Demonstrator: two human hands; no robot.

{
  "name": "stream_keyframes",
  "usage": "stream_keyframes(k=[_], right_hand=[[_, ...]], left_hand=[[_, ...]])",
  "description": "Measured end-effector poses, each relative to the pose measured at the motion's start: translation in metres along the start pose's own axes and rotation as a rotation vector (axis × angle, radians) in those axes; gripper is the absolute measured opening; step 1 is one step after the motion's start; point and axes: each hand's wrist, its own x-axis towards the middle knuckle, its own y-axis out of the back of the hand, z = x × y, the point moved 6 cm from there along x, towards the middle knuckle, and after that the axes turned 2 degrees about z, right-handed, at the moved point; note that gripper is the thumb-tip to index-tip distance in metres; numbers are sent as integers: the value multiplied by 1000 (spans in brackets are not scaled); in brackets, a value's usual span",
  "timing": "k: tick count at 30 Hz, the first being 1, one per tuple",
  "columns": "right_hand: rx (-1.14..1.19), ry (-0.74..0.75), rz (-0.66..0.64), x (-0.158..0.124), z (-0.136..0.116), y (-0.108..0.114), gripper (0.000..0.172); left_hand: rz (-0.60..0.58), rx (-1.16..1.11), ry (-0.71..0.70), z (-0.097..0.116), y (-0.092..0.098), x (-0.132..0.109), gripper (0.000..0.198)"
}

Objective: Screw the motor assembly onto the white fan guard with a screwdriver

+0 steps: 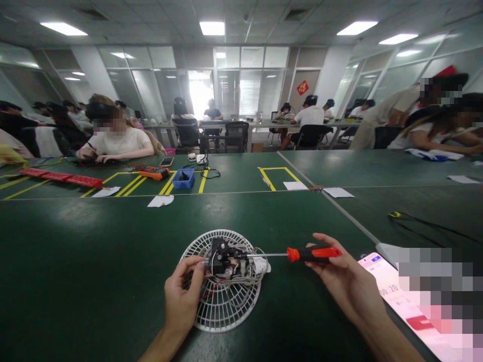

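Observation:
A white round fan grille [226, 306] lies flat on the dark green table [94, 251] in front of me. On it sits a small black motor assembly [223, 259] with loose wires. My left hand [181, 296] pinches the motor's left side, fingers closed on it. My right hand [339, 276] grips the red-and-black handle of a screwdriver [313, 253]. Its metal shaft runs level to the left and its tip meets the motor.
A phone [400, 296] with a lit pink screen lies at the right. Farther back are a blue tray [183, 178], an orange meter [154, 173], red strips [62, 177], paper slips and yellow tape marks. Other people sit working at the left, right and far tables.

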Motion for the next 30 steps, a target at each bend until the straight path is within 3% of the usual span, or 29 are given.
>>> stream_keyframes(k=[12, 21, 23, 25, 28, 30], right_hand=[[-117, 66, -27, 1, -3, 5, 52], [-165, 92, 8, -1, -2, 7, 80], [-215, 118, 28, 1, -2, 9, 77], [-267, 154, 16, 3, -3, 10, 64], [-291, 179, -78, 3, -2, 6, 41], [-300, 158, -125, 1, 0, 4, 37]], left_hand=[[12, -19, 14, 4, -2, 1, 28], [-4, 1, 3, -7, -2, 0, 28], [-4, 7, -1, -7, -2, 0, 28], [-1, 8, -4, -5, -3, 1, 28], [-1, -4, 8, -5, -3, 1, 28], [5, -16, 24, -6, -3, 2, 29]])
